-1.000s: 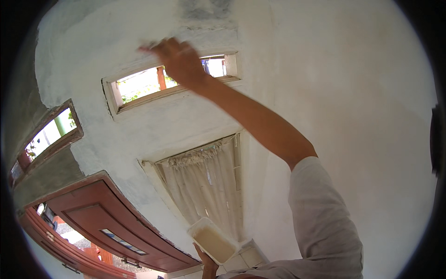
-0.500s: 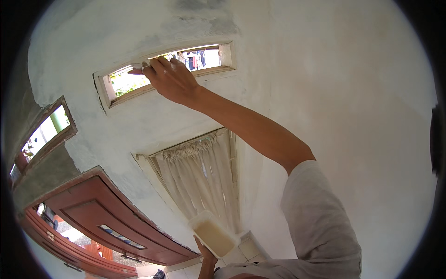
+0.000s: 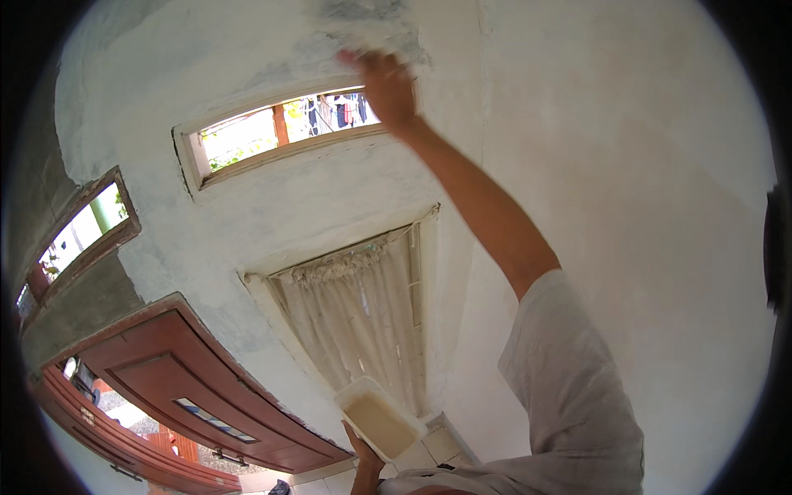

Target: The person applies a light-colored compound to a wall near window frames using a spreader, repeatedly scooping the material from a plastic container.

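My right hand, smeared by motion, is raised high against the wall, just above the right end of a narrow transom window. A small reddish tool is in its fingers; its shape is too blurred to tell. A rough grey patch of plaster lies above it. My left hand is at the bottom, gripping a white plastic tub with pale beige material in it, in front of a curtained window.
A red-brown wooden door stands at lower left, beside an open doorway. A smaller window is set in bare grey cement at left. Off-white wall fills the right. Floor tiles show below.
My right hand rose from inside the transom opening to the plaster above it and swung rightward. My left hand with the tub has stayed about the same.
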A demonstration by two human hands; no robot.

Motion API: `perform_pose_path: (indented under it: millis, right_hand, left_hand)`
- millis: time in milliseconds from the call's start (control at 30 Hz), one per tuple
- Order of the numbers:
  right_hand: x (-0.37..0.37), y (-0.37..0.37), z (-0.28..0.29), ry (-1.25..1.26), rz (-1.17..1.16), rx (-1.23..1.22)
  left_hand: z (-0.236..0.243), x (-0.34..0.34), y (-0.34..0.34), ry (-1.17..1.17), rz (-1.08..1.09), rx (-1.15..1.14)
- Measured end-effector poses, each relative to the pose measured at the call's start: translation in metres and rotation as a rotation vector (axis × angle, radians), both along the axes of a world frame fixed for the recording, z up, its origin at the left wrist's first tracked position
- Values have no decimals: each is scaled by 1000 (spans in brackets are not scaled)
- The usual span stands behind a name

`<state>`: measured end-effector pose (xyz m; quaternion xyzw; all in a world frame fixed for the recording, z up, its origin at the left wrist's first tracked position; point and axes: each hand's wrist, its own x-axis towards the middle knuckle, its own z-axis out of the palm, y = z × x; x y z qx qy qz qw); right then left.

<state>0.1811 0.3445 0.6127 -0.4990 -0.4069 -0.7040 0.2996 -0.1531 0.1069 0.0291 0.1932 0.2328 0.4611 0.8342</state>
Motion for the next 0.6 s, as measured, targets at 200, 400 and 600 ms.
perform_pose_path:
  millis: [200,400,600]
  right_hand:
    - [-113,-67,-92,-177,643,-309]
    - [-105,-201,-213,1115,1398,-612]
    - [-114,-299,-340,1716,996,-736]
  left_hand:
    - [-8,8,8,-41,-39,0]
    - [-11,16,16,-23,-40,11]
    - [-3,38,29,-103,-67,17]
